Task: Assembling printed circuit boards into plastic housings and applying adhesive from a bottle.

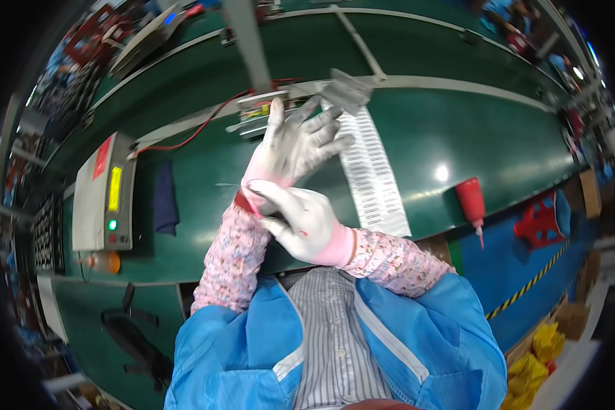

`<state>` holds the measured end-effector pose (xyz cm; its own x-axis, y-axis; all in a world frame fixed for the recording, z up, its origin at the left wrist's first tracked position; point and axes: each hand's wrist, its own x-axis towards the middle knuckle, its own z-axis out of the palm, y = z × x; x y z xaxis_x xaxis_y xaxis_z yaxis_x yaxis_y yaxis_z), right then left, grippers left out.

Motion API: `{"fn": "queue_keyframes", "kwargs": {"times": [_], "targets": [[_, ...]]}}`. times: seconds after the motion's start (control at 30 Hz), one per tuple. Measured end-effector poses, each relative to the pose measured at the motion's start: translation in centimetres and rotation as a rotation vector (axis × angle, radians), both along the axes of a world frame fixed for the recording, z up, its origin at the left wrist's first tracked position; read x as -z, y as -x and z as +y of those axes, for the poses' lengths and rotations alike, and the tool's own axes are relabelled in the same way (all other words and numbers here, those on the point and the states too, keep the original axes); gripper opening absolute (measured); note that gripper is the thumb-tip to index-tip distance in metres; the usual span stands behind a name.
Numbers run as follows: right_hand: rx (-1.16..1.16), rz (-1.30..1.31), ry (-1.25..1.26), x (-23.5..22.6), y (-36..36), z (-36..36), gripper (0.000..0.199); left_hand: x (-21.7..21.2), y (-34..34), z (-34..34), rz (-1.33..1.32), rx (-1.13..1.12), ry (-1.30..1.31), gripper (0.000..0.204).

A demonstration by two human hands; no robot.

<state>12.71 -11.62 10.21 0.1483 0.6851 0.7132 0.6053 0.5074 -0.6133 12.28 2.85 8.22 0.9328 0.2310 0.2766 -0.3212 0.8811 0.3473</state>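
Both my hands wear white gloves with pink cuffs, below floral sleeves. My left hand (301, 142) is raised over the green bench with its fingers spread, some smudged grey, and holds nothing. Across its wrist reaches my right hand (302, 224), thumb and fingers closed on the pink cuff (254, 198) of the left glove. A thin pale strand (228, 184) sticks out beside that cuff. Just beyond the left fingertips lie a grey metal piece (346, 90) and a long sheet of white labels (372, 174). A small metal fixture (254, 115) stands behind the left thumb.
At left, a white control box (92, 198) with a lit yellow display joins a red cable. Next to it lie a dark blue cloth (165, 198) and an orange-capped bottle (104, 262). A red squeeze bottle (470, 198) is at the right edge, near a red stool (543, 219).
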Motion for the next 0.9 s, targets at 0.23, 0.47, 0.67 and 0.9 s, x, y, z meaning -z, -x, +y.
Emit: {"fn": "queue_keyframes", "kwargs": {"times": [0.23, 0.47, 0.67, 0.9], "targets": [[0.014, -0.023, 0.089, 0.4, 2.6, 1.0, 0.062, 0.5, 4.8, 1.4, 0.507, -1.116, -0.593, 0.037], [0.133, -0.254, 0.112, -1.0, 5.0, 3.8, 0.07, 2.6, 8.6, 3.3, 0.924, -1.217, -1.898, 0.058], [-0.044, -0.045, 0.387, -0.7, 7.0, 4.7, 0.07, 3.1, 10.8, 4.9, 1.059, -1.024, -1.94, 0.063], [-0.07, 0.345, 0.329, 0.1, 9.0, 5.3, 0.065, 4.6, 8.6, 2.7, 0.328, -0.967, -0.859, 0.068]]}}
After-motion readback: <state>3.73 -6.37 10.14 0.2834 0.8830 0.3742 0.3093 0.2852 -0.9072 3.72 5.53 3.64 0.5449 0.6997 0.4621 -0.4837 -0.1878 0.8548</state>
